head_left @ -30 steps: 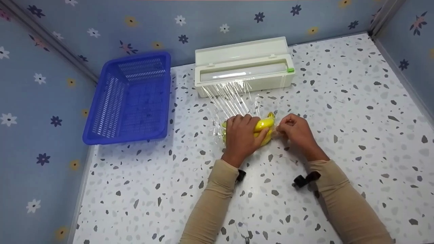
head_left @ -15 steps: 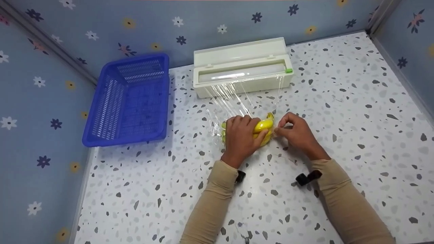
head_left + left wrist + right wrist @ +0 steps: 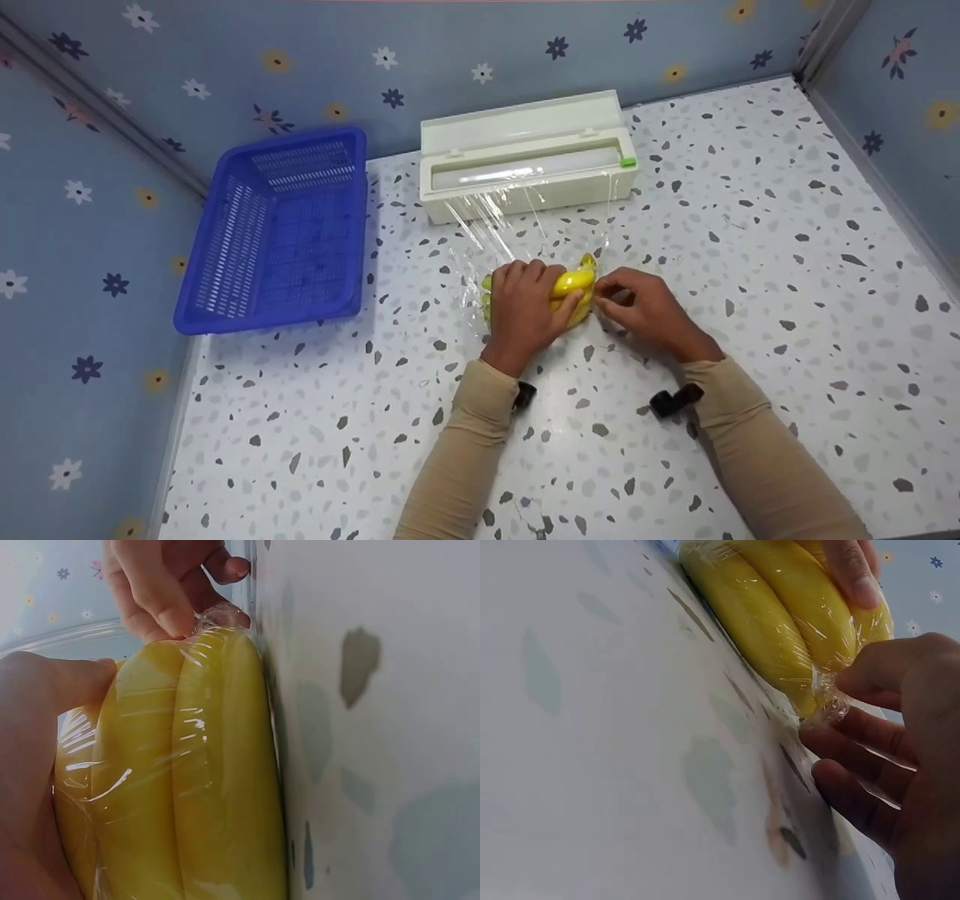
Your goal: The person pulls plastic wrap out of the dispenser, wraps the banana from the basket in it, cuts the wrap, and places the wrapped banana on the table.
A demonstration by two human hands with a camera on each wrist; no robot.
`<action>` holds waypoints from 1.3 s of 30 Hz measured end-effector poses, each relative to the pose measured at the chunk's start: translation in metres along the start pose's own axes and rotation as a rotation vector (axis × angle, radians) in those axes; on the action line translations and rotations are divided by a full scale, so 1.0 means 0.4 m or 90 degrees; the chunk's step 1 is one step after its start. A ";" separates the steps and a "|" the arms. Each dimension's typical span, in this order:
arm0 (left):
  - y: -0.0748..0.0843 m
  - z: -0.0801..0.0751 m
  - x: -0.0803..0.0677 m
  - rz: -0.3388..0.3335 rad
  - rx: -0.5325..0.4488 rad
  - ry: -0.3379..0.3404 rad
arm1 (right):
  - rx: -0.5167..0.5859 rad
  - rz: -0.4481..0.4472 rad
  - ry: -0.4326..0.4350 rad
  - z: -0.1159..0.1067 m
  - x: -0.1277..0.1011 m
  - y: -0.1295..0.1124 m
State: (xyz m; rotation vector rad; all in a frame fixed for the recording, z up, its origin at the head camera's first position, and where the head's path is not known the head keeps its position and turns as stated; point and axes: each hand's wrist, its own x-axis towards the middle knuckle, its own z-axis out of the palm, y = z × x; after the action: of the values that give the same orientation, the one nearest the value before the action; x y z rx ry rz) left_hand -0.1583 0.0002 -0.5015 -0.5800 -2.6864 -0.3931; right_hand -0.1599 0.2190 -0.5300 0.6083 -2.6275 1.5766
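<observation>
A bunch of yellow bananas [image 3: 574, 283] lies on the table, wrapped in shiny clear cling film [image 3: 480, 225]. My left hand [image 3: 523, 307] grips the bunch from above, its thumb along the near right side. At the bunch's right end, my right hand [image 3: 649, 309] pinches a gathered twist of film [image 3: 829, 694] between thumb and fingers, as the right wrist view shows. In the left wrist view the film lies tight over the bananas [image 3: 225, 765]. From the bunch, a stretched sheet runs back to the cling film dispenser [image 3: 540, 196], whose lid stands raised.
Left of the dispenser, a blue plastic basket [image 3: 307, 255] stands against the patterned wall [image 3: 435, 45]. Inside the dispenser sits the film roll [image 3: 525, 171], with a green slider [image 3: 628, 162] at its right end. The speckled white table [image 3: 750, 262] extends around the hands.
My right hand has moved in against the bananas' right end, with its fingers curling around the film there. My left hand keeps its grip. The whole head view has shifted slightly.
</observation>
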 end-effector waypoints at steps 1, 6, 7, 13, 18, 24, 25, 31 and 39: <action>0.000 0.000 0.000 -0.001 0.001 -0.003 | -0.002 -0.001 -0.007 -0.001 -0.002 -0.001; -0.001 0.000 0.001 -0.004 0.004 -0.007 | -0.080 -0.026 0.019 0.002 0.002 -0.012; -0.001 0.001 0.001 -0.004 0.004 -0.006 | -0.096 -0.023 0.028 0.004 0.003 -0.015; -0.001 0.002 -0.006 -0.009 0.001 0.007 | -0.015 0.101 0.026 0.018 0.004 -0.037; -0.003 0.004 -0.008 0.001 0.011 0.015 | 0.045 0.131 0.059 0.041 -0.001 -0.055; -0.004 0.005 -0.005 0.012 0.009 0.008 | 0.037 0.098 0.102 0.052 -0.002 -0.067; -0.003 0.004 -0.003 0.013 0.008 0.006 | 0.048 0.099 0.106 0.050 -0.002 -0.066; -0.007 -0.002 -0.003 0.001 -0.026 -0.004 | 0.074 0.119 0.128 0.035 0.004 -0.052; -0.016 -0.008 0.002 -0.036 -0.159 0.015 | 0.018 0.051 0.271 0.029 0.017 -0.048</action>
State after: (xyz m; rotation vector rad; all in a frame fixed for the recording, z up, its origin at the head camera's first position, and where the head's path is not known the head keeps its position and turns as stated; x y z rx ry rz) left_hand -0.1607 -0.0063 -0.4995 -0.5654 -2.6533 -0.7541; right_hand -0.1575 0.1989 -0.5181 0.1432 -2.3385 1.5573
